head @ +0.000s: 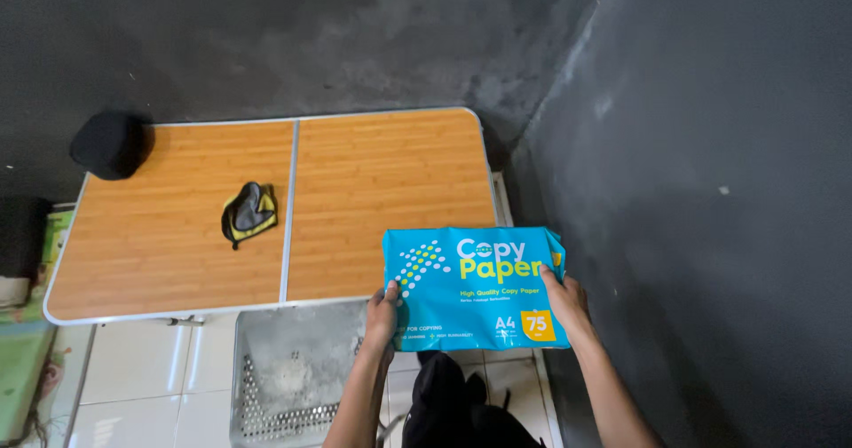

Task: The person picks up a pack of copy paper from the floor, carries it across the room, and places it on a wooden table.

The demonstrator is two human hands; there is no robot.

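So right now we've got the blue ream of paper [473, 286] gripped in both hands, held up off the table [382, 190] rather than resting on it, as far as we can tell. Our left hand [382, 319] clamps its 7 o'clock corner, thumb on top, and our right hand [565, 303] grasps the edge at 3 o'clock. The pack hangs over the table's near right corner, at about 5 o'clock from the tabletop's middle. The wrapper looks sealed from here, so we'd say it's picked up but not set down or opened. On the wood at 9 o'clock from the pack lies a black-and-yellow pouch [249, 212], well apart, and a black cap [110, 144] sits at the far left corner, around 10 o'clock.
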